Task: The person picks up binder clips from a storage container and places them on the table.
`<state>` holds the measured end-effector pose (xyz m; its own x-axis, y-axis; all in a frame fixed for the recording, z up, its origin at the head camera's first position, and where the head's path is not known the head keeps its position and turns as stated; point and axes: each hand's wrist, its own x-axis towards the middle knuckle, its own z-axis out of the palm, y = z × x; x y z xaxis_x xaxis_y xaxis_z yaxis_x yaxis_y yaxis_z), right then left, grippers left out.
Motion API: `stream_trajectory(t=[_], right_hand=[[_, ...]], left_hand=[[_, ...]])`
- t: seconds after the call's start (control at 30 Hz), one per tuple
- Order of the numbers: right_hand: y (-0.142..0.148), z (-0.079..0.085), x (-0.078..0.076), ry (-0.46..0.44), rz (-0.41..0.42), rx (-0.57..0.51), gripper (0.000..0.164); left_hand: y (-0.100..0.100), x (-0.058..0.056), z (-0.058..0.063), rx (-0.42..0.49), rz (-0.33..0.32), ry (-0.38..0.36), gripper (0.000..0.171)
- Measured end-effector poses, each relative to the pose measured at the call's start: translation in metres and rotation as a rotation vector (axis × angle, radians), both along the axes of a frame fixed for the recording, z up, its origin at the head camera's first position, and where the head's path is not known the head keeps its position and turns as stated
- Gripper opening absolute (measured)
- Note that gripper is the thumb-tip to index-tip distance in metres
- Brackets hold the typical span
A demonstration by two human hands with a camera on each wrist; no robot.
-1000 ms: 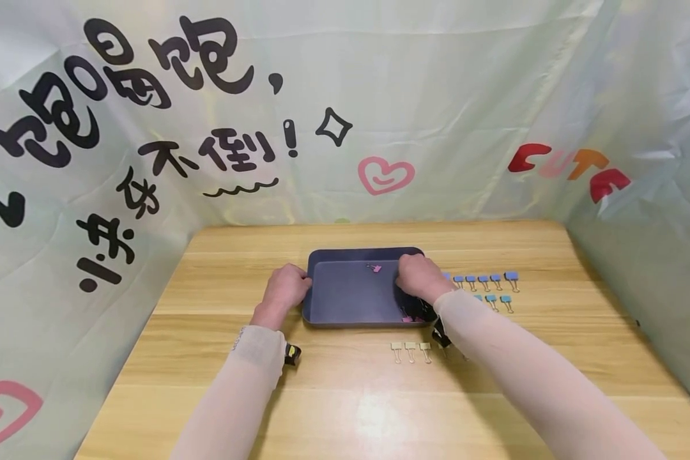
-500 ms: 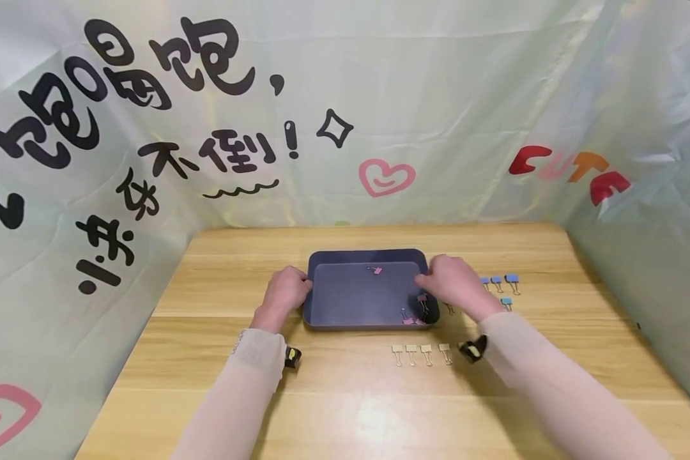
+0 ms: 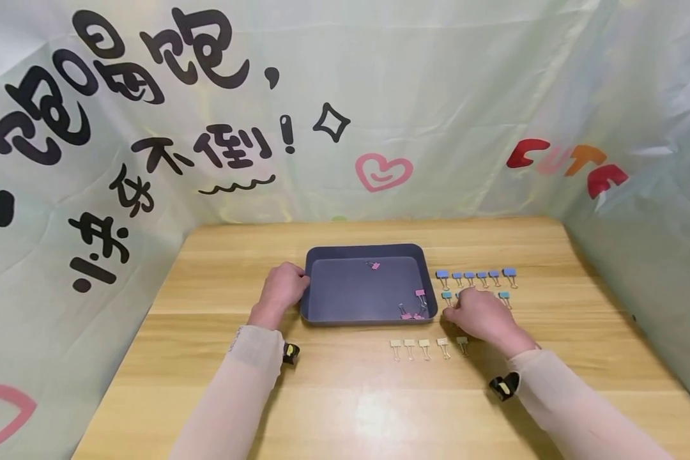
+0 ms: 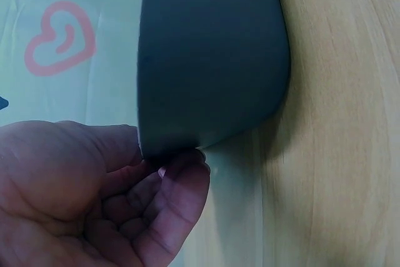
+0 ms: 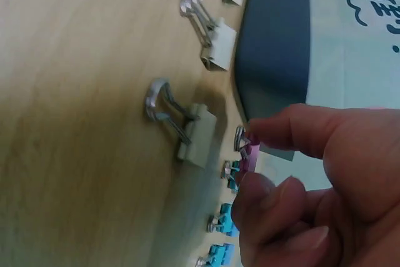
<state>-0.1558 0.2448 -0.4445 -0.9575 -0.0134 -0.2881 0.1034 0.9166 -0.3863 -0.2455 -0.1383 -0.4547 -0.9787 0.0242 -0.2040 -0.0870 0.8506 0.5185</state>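
Note:
The dark grey tray (image 3: pixel 356 291) lies on the table, and my left hand (image 3: pixel 280 291) grips its left end. In the left wrist view, the thumb and fingers pinch the tray wall (image 4: pixel 206 48). Right of the tray, my right hand (image 3: pixel 485 319) hovers low over the turquoise row. Between its thumb and fingers it pinches a magenta binder clip (image 5: pixel 251 154), partly hidden by the fingertips. Several pink binder clips (image 3: pixel 420 294) lie in the tray, mostly near its right front corner.
A row of blue binder clips (image 3: pixel 469 276) lies right of the tray. Nearer is a row of turquoise binder clips (image 3: pixel 504 296), partly covered by my right hand. Cream binder clips (image 3: pixel 424 345) line up before the tray. Printed cloth (image 3: pixel 448 96) hangs behind the table.
My right hand has moved from over the tray's right end, across the rim, to the table on the right. The left hand stays on the tray.

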Motion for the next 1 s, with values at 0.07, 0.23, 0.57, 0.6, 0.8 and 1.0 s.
stream_trajectory(t=[0.07, 0.23, 0.57, 0.6, 0.8, 1.0], right_hand=[[0.000, 0.001, 0.000, 0.003, 0.000, 0.023, 0.038], [0.002, 0.021, -0.005, 0.035, 0.015, 0.065, 0.044], [-0.047, 0.054, -0.045, 0.134, 0.141, 0.096, 0.023], [-0.054, 0.051, -0.049, 0.112, 0.151, 0.122, 0.020], [-0.079, 0.020, -0.061, 0.098, 0.283, 0.421, 0.011], [-0.088, 0.008, -0.064, 0.156, 0.332, 0.524, 0.021]], left_hand=[[0.002, -0.001, 0.001, 0.003, -0.004, 0.001, 0.035], [0.003, -0.002, 0.002, 0.001, 0.002, 0.003, 0.033], [-0.001, 0.001, 0.001, -0.013, 0.003, 0.011, 0.032], [-0.001, 0.001, 0.001, -0.011, 0.006, 0.011, 0.031], [-0.001, 0.002, 0.000, -0.005, 0.007, 0.000, 0.030], [0.001, 0.003, 0.002, -0.005, 0.012, 0.010, 0.029]])
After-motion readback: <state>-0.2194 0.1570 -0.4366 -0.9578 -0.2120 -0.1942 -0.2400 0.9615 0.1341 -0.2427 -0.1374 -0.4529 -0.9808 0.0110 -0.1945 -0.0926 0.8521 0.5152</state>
